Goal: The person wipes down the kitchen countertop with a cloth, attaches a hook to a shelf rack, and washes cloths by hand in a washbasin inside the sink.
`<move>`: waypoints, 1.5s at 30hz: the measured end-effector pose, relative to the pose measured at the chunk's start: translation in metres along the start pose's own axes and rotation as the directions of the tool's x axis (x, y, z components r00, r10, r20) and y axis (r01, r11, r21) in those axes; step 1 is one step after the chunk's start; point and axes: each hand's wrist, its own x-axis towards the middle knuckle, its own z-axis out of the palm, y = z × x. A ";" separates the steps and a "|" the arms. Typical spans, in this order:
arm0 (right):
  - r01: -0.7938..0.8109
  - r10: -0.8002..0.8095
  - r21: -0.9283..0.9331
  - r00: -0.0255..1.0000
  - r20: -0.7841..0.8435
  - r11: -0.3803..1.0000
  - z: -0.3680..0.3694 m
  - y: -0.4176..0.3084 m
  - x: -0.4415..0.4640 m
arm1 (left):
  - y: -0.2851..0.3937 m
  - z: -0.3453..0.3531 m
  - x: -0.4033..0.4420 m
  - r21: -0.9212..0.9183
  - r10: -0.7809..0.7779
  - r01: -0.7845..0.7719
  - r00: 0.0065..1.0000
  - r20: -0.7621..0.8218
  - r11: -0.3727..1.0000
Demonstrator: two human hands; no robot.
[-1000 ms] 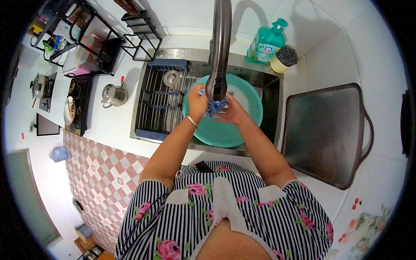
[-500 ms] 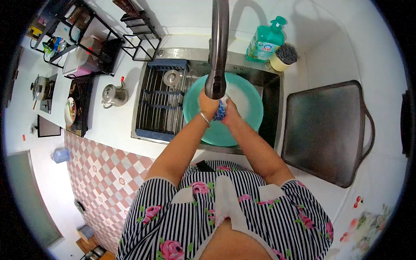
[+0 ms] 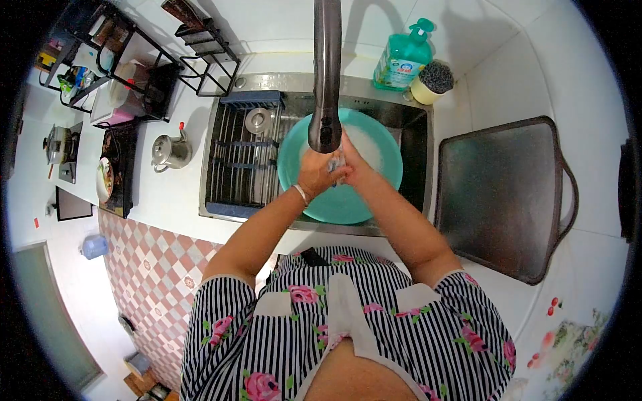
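Note:
Both of my hands are together over a round green basin [image 3: 381, 194] that stands in the sink. Between them a small crumpled cloth [image 3: 336, 162], bluish white, shows in part. My left hand [image 3: 315, 172], with a bracelet at its wrist, has its fingers wrapped round the cloth from the left. My right hand [image 3: 354, 167] presses on it from the right, its upper part partly behind the dark faucet [image 3: 327, 80]. Whitish suds or cloudy water show in the basin.
A drying rack [image 3: 244, 157] spans the sink's left side. Behind stand a green pump bottle [image 3: 403, 60] and a yellow cup with a scrubber [image 3: 428, 88]. A dark tray [image 3: 498, 197] lies at right. A metal kettle [image 3: 171, 150] and a stove [image 3: 119, 167] are left.
My hands have shifted within the basin and turned the cloth. Its blue patterned part, visible before, is now mostly hidden between them. The whole view has moved slightly.

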 end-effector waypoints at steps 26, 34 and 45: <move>0.404 -0.612 -0.691 0.788 -0.070 0.599 -0.084 0.035 0.029 | -0.065 0.025 0.006 -0.935 -0.642 0.195 0.684 0.347 -0.297; 0.419 -0.414 0.235 0.907 -0.073 0.877 -0.085 0.003 0.019 | -0.032 -0.024 -0.030 -0.804 -0.453 0.547 0.670 0.588 -0.235; 0.271 -0.216 0.348 0.958 -0.188 0.897 -0.091 0.027 0.023 | -0.010 -0.029 -0.015 -0.837 -0.622 0.533 0.699 0.352 0.126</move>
